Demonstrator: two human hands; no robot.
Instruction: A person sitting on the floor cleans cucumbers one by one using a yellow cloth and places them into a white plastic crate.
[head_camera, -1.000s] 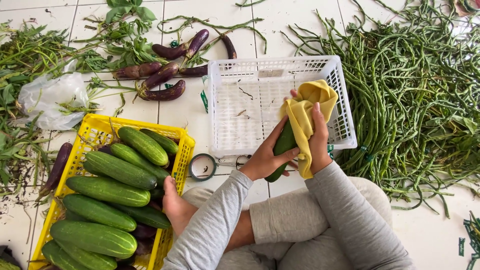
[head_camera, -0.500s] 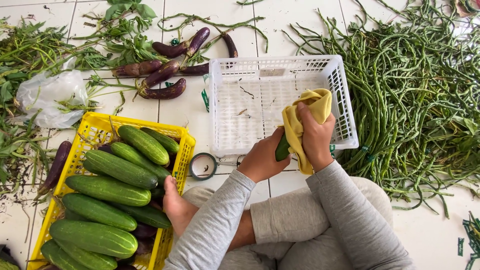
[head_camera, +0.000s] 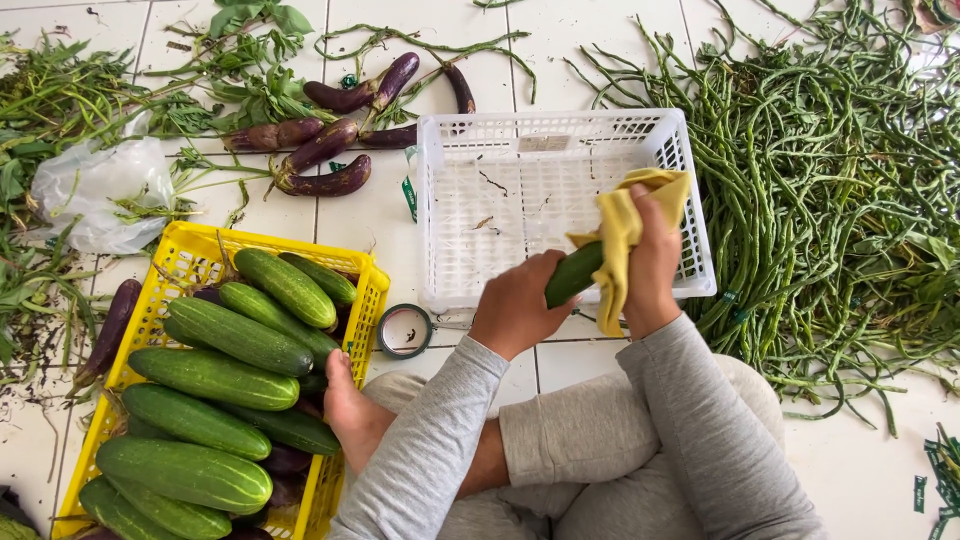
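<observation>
Cucumber (head_camera: 573, 274) slid further out of the yellow cloth (head_camera: 622, 240) versus a second ago, so wiping looked nearly done. Left hand (head_camera: 516, 308) grip wrapped its lower end; right hand (head_camera: 652, 262) pinched cloth around it, over white basket (head_camera: 560, 295) at 12 o'clock, yellow crate (head_camera: 195, 255) at 9.

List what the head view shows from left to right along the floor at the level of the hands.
Yellow crate of cucumbers → tape roll → left hand → cucumber → yellow cloth → right hand → long beans.

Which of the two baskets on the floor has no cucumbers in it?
The white basket beside the long beans; it holds only bits of debris. The yellow basket is piled with cucumbers.
</observation>
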